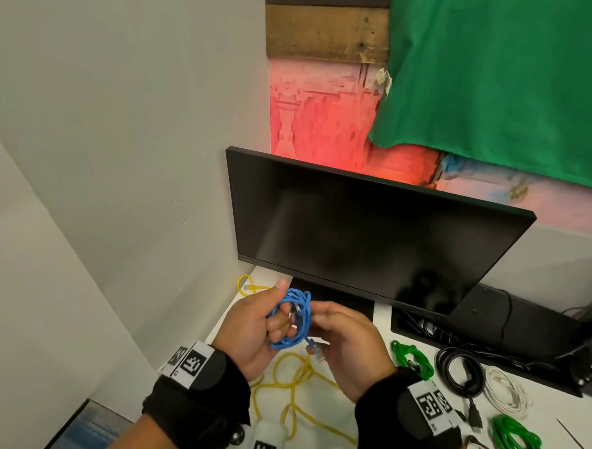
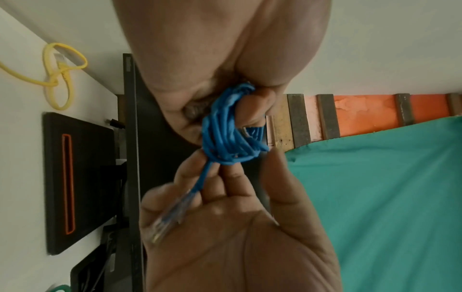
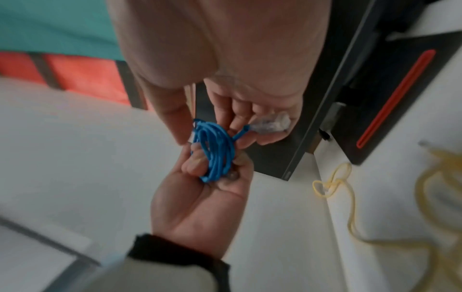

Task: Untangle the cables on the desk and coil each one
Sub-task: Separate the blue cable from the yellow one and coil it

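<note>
A blue network cable point(image 1: 293, 322) is wound into a small coil around the fingers of my left hand point(image 1: 278, 309), which grips it above the desk. In the left wrist view the blue coil point(image 2: 228, 136) sits tight against the curled fingers. My right hand point(image 1: 320, 328) pinches the cable's free end, and the clear plug point(image 1: 317, 351) lies across its fingers. The right wrist view shows the same plug point(image 3: 270, 124) and blue coil point(image 3: 215, 152). A loose yellow cable point(image 1: 296, 379) sprawls on the white desk point(image 1: 368, 317) beneath both hands.
A black monitor point(image 1: 373, 235) stands right behind the hands. To the right lie two green coils point(image 1: 411, 359) point(image 1: 516, 442), a black coil point(image 1: 458, 370) and a white coil point(image 1: 505, 389). A wall closes off the left side.
</note>
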Motion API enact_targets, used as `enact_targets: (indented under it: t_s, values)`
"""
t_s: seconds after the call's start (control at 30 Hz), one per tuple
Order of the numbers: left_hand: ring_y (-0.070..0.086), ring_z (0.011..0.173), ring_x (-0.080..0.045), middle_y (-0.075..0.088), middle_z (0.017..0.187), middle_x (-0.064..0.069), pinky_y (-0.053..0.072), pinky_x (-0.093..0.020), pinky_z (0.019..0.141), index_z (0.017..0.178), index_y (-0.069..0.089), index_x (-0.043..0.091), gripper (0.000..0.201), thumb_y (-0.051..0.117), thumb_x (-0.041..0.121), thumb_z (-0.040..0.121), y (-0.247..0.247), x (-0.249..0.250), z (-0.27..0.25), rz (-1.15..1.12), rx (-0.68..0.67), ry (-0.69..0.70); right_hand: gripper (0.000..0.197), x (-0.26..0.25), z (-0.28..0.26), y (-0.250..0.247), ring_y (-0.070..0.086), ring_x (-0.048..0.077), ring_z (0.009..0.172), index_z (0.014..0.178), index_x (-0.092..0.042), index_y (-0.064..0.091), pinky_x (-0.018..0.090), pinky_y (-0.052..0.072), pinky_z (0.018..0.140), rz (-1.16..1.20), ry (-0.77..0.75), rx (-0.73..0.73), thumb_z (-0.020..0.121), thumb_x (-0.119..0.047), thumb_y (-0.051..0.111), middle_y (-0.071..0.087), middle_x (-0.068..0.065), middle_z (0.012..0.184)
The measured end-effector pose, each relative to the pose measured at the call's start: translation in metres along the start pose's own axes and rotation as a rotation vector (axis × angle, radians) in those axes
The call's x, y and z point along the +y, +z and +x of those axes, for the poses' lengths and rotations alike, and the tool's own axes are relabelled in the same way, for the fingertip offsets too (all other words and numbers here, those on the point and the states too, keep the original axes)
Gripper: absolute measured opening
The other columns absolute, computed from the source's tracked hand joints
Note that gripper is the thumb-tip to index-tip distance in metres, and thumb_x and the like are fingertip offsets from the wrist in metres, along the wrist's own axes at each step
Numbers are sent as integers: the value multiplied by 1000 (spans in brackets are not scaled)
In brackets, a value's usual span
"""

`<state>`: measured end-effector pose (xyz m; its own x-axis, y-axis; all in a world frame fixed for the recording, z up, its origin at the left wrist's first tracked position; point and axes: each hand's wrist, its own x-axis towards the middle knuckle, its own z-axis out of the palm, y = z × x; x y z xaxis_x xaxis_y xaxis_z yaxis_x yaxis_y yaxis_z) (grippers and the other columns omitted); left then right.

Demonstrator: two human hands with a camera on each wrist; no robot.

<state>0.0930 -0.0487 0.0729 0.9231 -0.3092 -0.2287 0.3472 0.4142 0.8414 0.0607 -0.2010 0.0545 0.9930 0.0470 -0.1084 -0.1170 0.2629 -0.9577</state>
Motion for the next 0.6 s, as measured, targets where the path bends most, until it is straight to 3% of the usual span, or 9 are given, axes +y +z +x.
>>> enact_targets:
  t_s: [0.1, 0.23, 0.3, 0.4, 0.5, 0.6]
  values:
    - [39, 48, -14, 37, 51, -4, 42, -29, 58, 62, 54, 11, 45, 54, 49, 87, -1, -1, 1, 43, -10, 38, 32, 2, -6, 0, 66, 12, 79, 103, -19, 76, 19, 48, 61, -73, -57, -108, 72, -20, 73, 75, 5, 95]
    - [50, 62, -20, 49, 64, -12, 49, -33, 70, 70, 54, 5, 39, 51, 39, 90, 0, -9, -2, 134, -67, 106, 20, 0, -3, -3, 67, -1, 71, 98, -16, 73, 11, 48, 61, -212, -111, -32, 83, -3, 69, 75, -6, 79]
    - [57, 70, -20, 57, 71, -12, 52, -36, 77, 85, 62, 2, 29, 59, 31, 91, 1, -11, -3, 172, -110, 100, 25, -2, 0, -7, 71, 3, 78, 104, -15, 70, 15, 52, 68, -219, -105, 12, 83, -3, 69, 76, -4, 84]
    - [63, 77, -21, 67, 82, -13, 54, -37, 80, 103, 69, 11, 21, 70, 15, 82, 4, -13, -3, 287, -80, 139, 40, -2, 5, -8, 74, 19, 90, 115, -21, 57, 31, 59, 81, -235, -84, 48, 83, 2, 64, 77, 4, 96]
    - [68, 82, -23, 73, 88, -8, 57, -35, 78, 97, 73, 26, 22, 68, 25, 75, 11, -17, -3, 410, 15, 240, 41, -4, 7, -5, 74, 21, 86, 113, -23, 55, 34, 60, 79, -279, -109, 80, 83, 4, 59, 76, 4, 93]
    - [70, 87, -15, 74, 91, 1, 56, -27, 75, 94, 74, 34, 23, 69, 37, 72, 11, -18, -3, 508, 85, 343, 41, -9, 8, -7, 74, 21, 84, 116, -21, 56, 33, 59, 76, -267, -134, 116, 82, 1, 64, 76, 5, 89]
